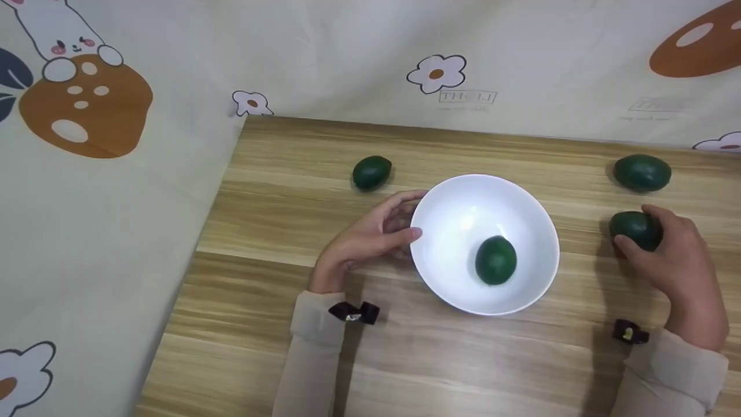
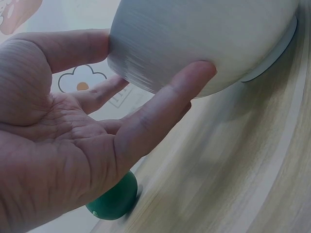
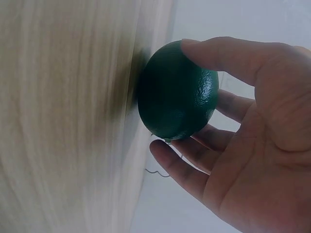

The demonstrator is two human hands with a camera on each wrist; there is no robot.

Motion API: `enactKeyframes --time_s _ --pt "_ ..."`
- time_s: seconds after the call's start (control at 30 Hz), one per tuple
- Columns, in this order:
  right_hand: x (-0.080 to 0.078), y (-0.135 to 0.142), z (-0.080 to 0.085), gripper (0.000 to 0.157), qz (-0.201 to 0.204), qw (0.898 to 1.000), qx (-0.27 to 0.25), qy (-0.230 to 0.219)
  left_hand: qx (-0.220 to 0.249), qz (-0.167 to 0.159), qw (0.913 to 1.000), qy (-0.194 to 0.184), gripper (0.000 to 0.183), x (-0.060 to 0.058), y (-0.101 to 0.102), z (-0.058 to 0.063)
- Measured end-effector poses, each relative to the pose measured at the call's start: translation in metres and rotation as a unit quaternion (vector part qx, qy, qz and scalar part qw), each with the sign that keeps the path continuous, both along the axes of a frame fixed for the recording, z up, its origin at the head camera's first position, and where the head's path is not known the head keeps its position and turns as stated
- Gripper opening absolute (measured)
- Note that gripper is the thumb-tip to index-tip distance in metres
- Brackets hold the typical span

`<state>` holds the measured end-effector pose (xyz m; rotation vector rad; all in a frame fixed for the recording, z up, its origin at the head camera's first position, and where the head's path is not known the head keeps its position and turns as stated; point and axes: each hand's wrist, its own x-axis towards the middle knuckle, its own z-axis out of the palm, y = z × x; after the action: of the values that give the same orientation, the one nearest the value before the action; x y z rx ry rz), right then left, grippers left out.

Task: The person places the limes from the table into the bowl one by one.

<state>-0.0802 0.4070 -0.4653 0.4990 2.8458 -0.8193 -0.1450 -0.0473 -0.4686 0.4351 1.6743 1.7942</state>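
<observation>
1. Head view, biggest thing first: a pale printed sheet (image 1: 324,52) with bunny, flower and fruit doodles, running from about 8 o'clock round to 2 o'clock at the edges.
2. Next up, the wood-grain table (image 1: 463,365), which fills most of the rest.
3. Two beige sleeves come in from the bottom, the left sleeve (image 1: 315,359) around 7 o'clock and the right sleeve (image 1: 674,376) around 5.
4. White bowl (image 1: 448,243) on the table, a bit right of middle. Treat it as the clock's centre from here on.
5. Left hand (image 1: 367,236) is at the bowl's 9 o'clock, clamped on its side, thumb at the rim and fingers curled along the outside wall.
6. Right hand (image 1: 682,249) is out at 3 o'clock, well apart from the bowl, thumb and fingers wrapped round the held fruit (image 1: 634,227), a dark green one. Can't really tell if that fruit touches the table.
7. Three more green ones: the far fruit (image 1: 642,172) at 2 o'clock, the inside fruit (image 1: 496,260) lying in the bowl toward 5, and the lone fruit (image 1: 372,173) on the table at 10.
8. Smallest: a black clip (image 1: 353,313) by the left cuff, plus another clip (image 1: 630,332) by the right one.
</observation>
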Motion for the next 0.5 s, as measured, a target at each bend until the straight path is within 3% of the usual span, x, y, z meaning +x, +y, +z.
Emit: enactKeyframes --time_s 0.5 --pt "0.0003 -0.0032 0.0005 0.074 -0.010 1.000 0.005 0.004 0.000 -0.002 1.0000 -0.004 0.067 -0.0004 -0.0004 -0.0009"
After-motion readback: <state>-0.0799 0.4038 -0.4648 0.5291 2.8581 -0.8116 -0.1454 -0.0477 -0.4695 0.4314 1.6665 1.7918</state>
